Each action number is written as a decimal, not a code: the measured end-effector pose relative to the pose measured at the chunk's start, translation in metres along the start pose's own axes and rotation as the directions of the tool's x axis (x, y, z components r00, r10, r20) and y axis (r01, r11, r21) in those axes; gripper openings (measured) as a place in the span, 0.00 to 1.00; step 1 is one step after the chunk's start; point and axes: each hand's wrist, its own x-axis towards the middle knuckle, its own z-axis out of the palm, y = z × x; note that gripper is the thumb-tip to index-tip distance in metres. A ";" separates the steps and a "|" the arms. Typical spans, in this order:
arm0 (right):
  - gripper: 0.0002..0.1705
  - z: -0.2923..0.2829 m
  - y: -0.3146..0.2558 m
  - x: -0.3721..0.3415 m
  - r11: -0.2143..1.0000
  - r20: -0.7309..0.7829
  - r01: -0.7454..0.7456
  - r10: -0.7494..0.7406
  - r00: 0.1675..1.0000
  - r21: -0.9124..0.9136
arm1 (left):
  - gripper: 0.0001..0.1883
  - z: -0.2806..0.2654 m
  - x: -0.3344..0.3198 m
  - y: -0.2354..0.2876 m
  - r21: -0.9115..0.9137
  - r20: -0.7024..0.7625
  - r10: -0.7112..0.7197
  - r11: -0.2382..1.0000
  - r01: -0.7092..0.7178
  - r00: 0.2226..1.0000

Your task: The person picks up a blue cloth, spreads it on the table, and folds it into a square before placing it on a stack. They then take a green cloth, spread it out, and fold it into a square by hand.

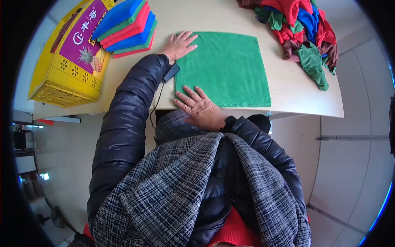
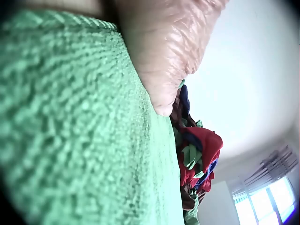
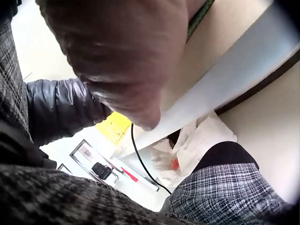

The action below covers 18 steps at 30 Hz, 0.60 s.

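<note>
A green cloth [image 1: 224, 68] lies spread flat and single on the table, its lower edge close to the table's front edge. My left hand [image 1: 180, 44] rests with fingers extended on its upper left corner. At the lower left corner, my right hand [image 1: 201, 110] presses on the cloth with fingers straight and spread, its palm over the front edge. The left wrist view shows the fuzzy weave of the green cloth [image 2: 84, 126] close up, beside the left hand [image 2: 164, 51]. In the right wrist view the right hand [image 3: 126, 61] hides most of the cloth.
Folded blue, green and red cloths [image 1: 127, 26] are stacked at the back left, beside a yellow crate [image 1: 68, 88] with a purple label. A heap of crumpled cloths [image 1: 304, 31] sits at the back right. A black cable [image 1: 155, 107] hangs from the left wrist.
</note>
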 end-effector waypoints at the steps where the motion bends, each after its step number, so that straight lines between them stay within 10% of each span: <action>1: 0.44 0.000 0.001 -0.002 1.000 -0.004 0.027 -0.027 1.000 0.011 | 0.33 0.002 -0.002 0.000 -0.008 0.022 0.005 1.000 -0.005 1.000; 8: 0.37 -0.007 -0.003 -0.025 0.993 0.032 0.114 -0.114 0.993 0.020 | 0.33 -0.004 -0.001 0.004 0.037 0.015 0.007 0.999 -0.007 1.000; 12: 0.30 -0.040 0.012 -0.052 0.768 0.129 -0.142 0.078 0.989 0.624 | 0.32 -0.014 -0.013 0.014 0.144 0.035 0.001 0.990 -0.006 0.999; 14: 0.28 -0.064 0.020 -0.064 0.562 0.075 -0.422 0.536 0.841 0.711 | 0.33 -0.017 -0.024 0.026 0.120 0.014 0.045 0.992 -0.046 0.999; 18: 0.31 -0.050 0.058 -0.066 0.864 -0.297 -0.425 0.495 0.817 0.269 | 0.34 -0.022 -0.054 0.059 0.044 -0.003 0.139 0.989 -0.139 0.990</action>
